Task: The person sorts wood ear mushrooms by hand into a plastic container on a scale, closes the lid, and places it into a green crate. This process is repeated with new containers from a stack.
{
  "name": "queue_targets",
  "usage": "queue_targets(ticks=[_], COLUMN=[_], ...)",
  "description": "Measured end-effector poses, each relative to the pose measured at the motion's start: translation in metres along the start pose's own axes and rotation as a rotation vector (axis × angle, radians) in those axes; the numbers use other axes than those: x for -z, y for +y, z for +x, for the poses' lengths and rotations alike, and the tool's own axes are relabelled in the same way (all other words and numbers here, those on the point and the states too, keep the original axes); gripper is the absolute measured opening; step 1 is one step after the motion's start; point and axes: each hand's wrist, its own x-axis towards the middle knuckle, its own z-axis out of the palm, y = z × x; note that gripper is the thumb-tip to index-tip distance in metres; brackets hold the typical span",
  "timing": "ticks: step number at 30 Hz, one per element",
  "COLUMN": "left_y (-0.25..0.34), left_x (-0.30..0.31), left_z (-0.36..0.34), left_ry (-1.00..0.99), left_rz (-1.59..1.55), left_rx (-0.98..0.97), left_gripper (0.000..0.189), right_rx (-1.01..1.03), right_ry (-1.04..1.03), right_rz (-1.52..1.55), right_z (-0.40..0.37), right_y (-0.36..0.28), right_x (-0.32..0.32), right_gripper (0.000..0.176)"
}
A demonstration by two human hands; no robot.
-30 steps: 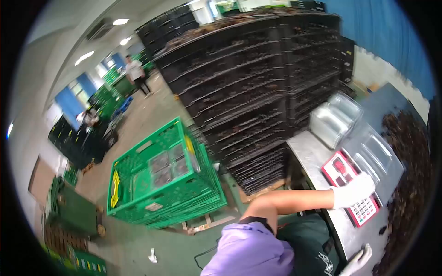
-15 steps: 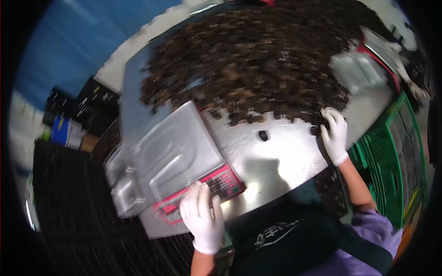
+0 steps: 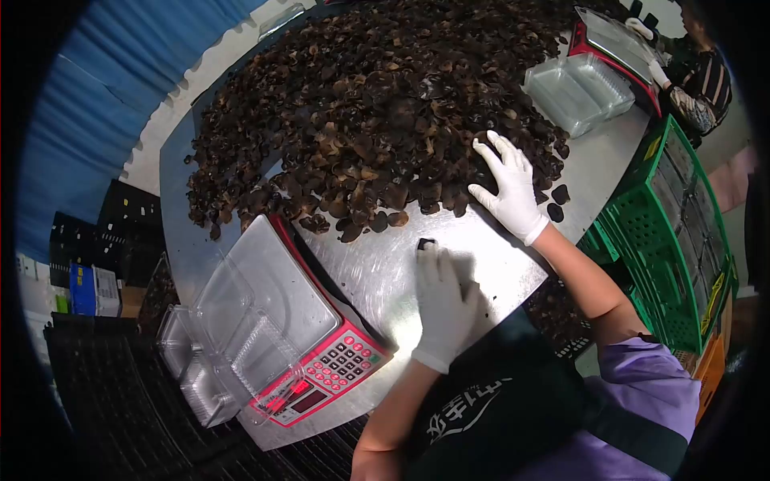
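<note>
A wide heap of dark brown, curled pieces [image 3: 369, 120] covers much of the metal table [image 3: 353, 264]. My right hand [image 3: 510, 188], in a white glove, rests at the heap's near edge with fingers spread and nothing visible in it. My left hand [image 3: 442, 301], also gloved, is lower on the bare metal, its fingertips at a single dark piece [image 3: 426, 243]; whether it grips the piece is unclear. Left of it stands a red and silver scale [image 3: 281, 297] with a clear plastic tray [image 3: 261, 353] on it.
Stacked clear trays [image 3: 577, 92] lie at the upper right beside a second red scale [image 3: 618, 48], where another person [image 3: 698, 88] stands. Green crates [image 3: 662, 232] are at the right edge. Black crates [image 3: 120, 224] and a blue box [image 3: 95, 289] are at left.
My left hand has left the scale's keypad and moved right to the single dark piece. My right hand has moved left along the heap's edge. The view has shifted.
</note>
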Motion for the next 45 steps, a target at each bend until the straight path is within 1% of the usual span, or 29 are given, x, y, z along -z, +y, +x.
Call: queue_targets(ticks=[1,2,4,5,8,9,11,14,15,17,20,21,23,24,25,26,27,28,29,30,31,33,35,36,37,38,41,43,45], left_y=[0.005,0.018,0.018,0.018,0.017,0.016,0.015,0.015,0.015,0.012,0.006,0.004,0.000,0.000,0.002,0.004,0.004,0.001,-0.013,-0.030,-0.040,-0.042,-0.022,-0.017,-0.011,-0.008,-0.005,-0.007,-0.006], left_x=[0.003,0.006,0.003,0.003,0.010,0.010,0.012,0.012,0.011,0.012,0.017,0.020,0.024,0.025,0.026,0.027,0.030,0.032,0.023,0.011,0.007,0.006,0.009,0.005,0.004,0.008,0.017,0.020,0.020], left_z=[-0.005,-0.012,-0.025,-0.030,-0.039,-0.041,-0.042,-0.042,-0.042,-0.041,-0.040,-0.038,-0.027,-0.020,-0.006,0.013,0.035,0.055,0.072,0.083,0.086,0.070,0.038,0.022,0.005,-0.007,-0.038,-0.045,-0.055], left_ry=[-0.070,0.010,-0.024,-0.058,-0.083,-0.083,-0.091,-0.098,-0.099,-0.095,-0.141,-0.194,-0.097,-0.008,0.174,0.353,0.386,0.419,0.423,0.427,0.332,0.272,0.204,0.252,0.268,0.239,0.181,0.156,0.171], left_rz=[0.004,-0.130,-0.168,-0.212,-0.165,-0.154,-0.126,-0.087,-0.074,-0.075,-0.142,-0.201,-0.245,-0.281,-0.190,-0.097,-0.020,0.057,0.182,0.306,0.306,0.144,0.041,0.010,-0.074,-0.048,-0.070,-0.119,-0.165], left_rx=[-0.125,-0.107,-0.120,-0.143,-0.139,-0.151,-0.163,-0.180,-0.181,-0.197,-0.198,-0.190,-0.128,-0.063,-0.084,-0.107,-0.026,0.055,0.144,0.235,0.311,0.280,0.243,0.143,0.049,0.033,0.036,0.050,0.094], left_gripper=[0.067,0.060,0.058,0.055,0.049,0.048,0.046,0.044,0.044,0.043,0.041,0.040,0.041,0.041,0.045,0.049,0.054,0.059,0.063,0.067,0.064,0.055,0.046,0.045,0.055,0.055,0.055,0.056,0.058], right_rx=[0.034,0.063,0.128,0.217,0.500,0.599,0.677,0.690,0.689,0.690,0.690,0.658,0.550,0.490,0.428,0.345,0.285,0.327,0.248,0.289,0.294,0.233,0.218,0.272,0.330,0.357,0.419,0.438,0.369], right_ry=[0.027,0.044,0.056,0.093,-0.047,-0.214,-0.207,-0.321,-0.319,-0.344,-0.528,-0.800,-1.026,-0.983,-0.939,-0.910,-0.825,-0.658,-0.565,-0.339,-0.183,-0.023,-0.064,-0.114,-0.163,-0.203,-0.261,-0.192,-0.182], right_rz=[-0.044,-0.084,-0.110,-0.122,0.122,0.068,-0.171,-0.449,-0.449,-0.139,-0.041,-0.055,-0.016,-0.033,-0.046,-0.068,-0.106,-0.150,-0.039,0.002,-0.074,-0.150,-0.096,-0.060,-0.024,0.040,0.150,0.154,0.190], right_z=[0.003,0.008,0.016,0.020,0.023,0.022,0.014,0.018,0.018,0.015,-0.018,-0.027,-0.040,-0.043,-0.046,-0.040,-0.040,-0.033,-0.026,-0.016,-0.006,0.020,0.027,0.021,0.013,0.003,-0.031,-0.040,-0.045], right_y=[-0.007,-0.014,-0.029,-0.037,-0.053,-0.062,-0.077,-0.090,-0.089,-0.078,-0.037,-0.020,-0.001,0.004,0.006,0.000,-0.001,-0.006,-0.013,-0.021,-0.024,-0.034,-0.026,-0.031,-0.038,-0.043,-0.047,-0.043,-0.033], right_x=[0.005,0.011,0.019,0.020,-0.007,-0.014,-0.044,-0.065,-0.058,-0.023,0.067,0.098,0.150,0.152,0.153,0.150,0.136,0.118,0.100,0.079,0.058,0.029,-0.004,-0.007,-0.008,-0.008,0.004,0.015,0.026], right_gripper=[0.068,0.067,0.064,0.053,0.027,0.022,0.018,0.015,0.015,0.010,0.013,0.019,0.028,0.035,0.042,0.040,0.039,0.038,0.039,0.048,0.058,0.064,0.061,0.058,0.054,0.046,0.033,0.027,0.023])
